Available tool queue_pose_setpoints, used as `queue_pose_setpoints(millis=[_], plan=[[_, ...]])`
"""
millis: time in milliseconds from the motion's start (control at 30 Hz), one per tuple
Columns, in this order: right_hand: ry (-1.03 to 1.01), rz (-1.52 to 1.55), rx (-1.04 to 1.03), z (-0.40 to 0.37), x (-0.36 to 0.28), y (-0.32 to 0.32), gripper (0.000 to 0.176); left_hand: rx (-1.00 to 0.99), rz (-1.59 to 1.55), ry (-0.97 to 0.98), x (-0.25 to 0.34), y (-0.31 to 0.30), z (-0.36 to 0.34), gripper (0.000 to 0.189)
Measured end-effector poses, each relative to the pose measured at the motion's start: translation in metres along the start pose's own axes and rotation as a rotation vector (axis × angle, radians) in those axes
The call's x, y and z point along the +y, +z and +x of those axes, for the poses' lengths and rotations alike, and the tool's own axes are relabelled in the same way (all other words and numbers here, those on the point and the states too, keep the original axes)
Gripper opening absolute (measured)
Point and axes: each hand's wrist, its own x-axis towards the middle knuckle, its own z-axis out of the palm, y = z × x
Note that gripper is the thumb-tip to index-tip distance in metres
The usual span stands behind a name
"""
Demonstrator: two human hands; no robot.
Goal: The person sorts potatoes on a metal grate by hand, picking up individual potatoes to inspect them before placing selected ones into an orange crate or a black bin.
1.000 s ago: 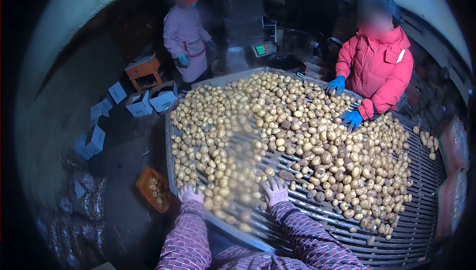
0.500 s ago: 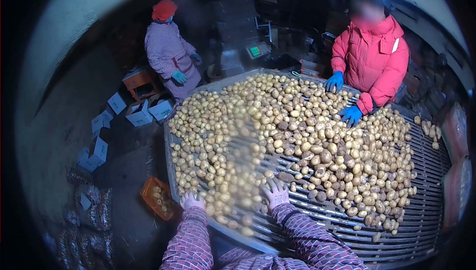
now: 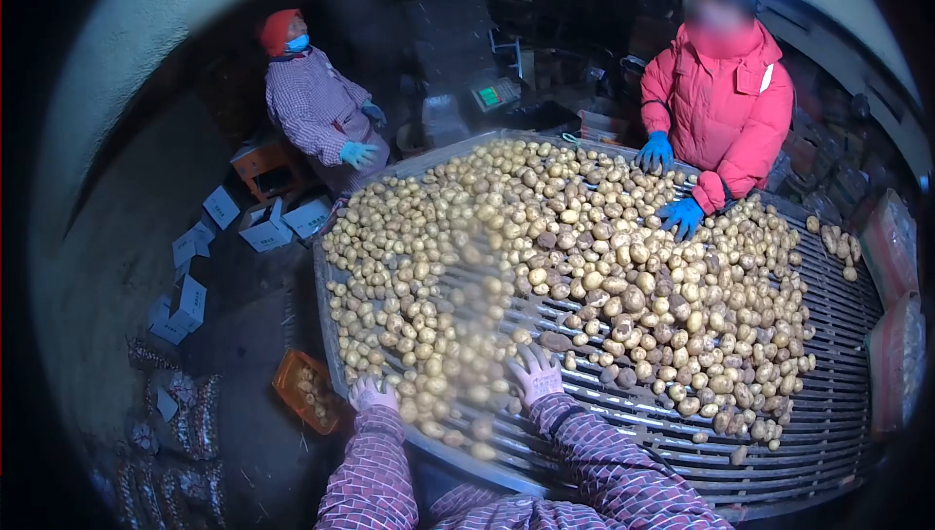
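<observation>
Many potatoes cover a slatted metal sorting table. My left hand, in a pale glove, rests at the table's near left edge against the potatoes, its fingers spread. My right hand, gloved alike, lies with fingers apart over the slats beside the near potatoes. Neither hand is closed around a potato. A blurred smear covers part of the heap between my hands.
Across the table a co-worker in a red jacket has blue-gloved hands on the potatoes. Another person in a checked smock stands at the far left. An orange crate with potatoes, white boxes and filled sacks surround the table.
My hands keep nearly the same place on the table. The person in the checked smock has turned, so a blue mask shows. The whole view has shifted slightly.
</observation>
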Motion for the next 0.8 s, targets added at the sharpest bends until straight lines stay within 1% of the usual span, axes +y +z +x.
queue_pose_setpoints(millis=[133,167,200,267,433,533,600,700,800], plan=[[0.000,0.048,0.041,0.000,0.001,0.005,0.065,0.012,0.007,-0.020,0.003,-0.002,-0.001,0.043],[-0.029,0.011,0.088,-0.001,0.003,0.009,0.066,-0.040,0.028,-0.038,0.006,-0.006,0.000,0.044],[-0.036,0.020,0.089,-0.001,0.004,0.008,0.067,-0.087,0.044,-0.053,0.007,-0.009,0.002,0.044],[0.014,0.027,0.002,0.000,-0.001,-0.002,0.066,-0.090,0.061,-0.049,0.007,-0.007,0.002,0.043],[0.015,0.012,-0.020,0.001,-0.003,-0.008,0.067,-0.125,0.051,-0.043,0.005,-0.008,0.003,0.038],[0.024,-0.018,-0.067,0.002,-0.002,-0.007,0.065,-0.092,0.060,0.004,-0.002,-0.002,0.003,0.037],[0.007,-0.041,-0.062,0.005,0.000,-0.009,0.064,-0.043,0.064,0.033,-0.004,0.002,0.006,0.035],[0.035,-0.057,-0.091,-0.001,-0.002,-0.007,0.063,-0.052,0.089,0.049,-0.005,0.002,0.004,0.034],[0.036,-0.054,-0.120,0.003,-0.002,-0.007,0.063,-0.046,0.065,0.010,0.002,-0.005,0.004,0.035]])
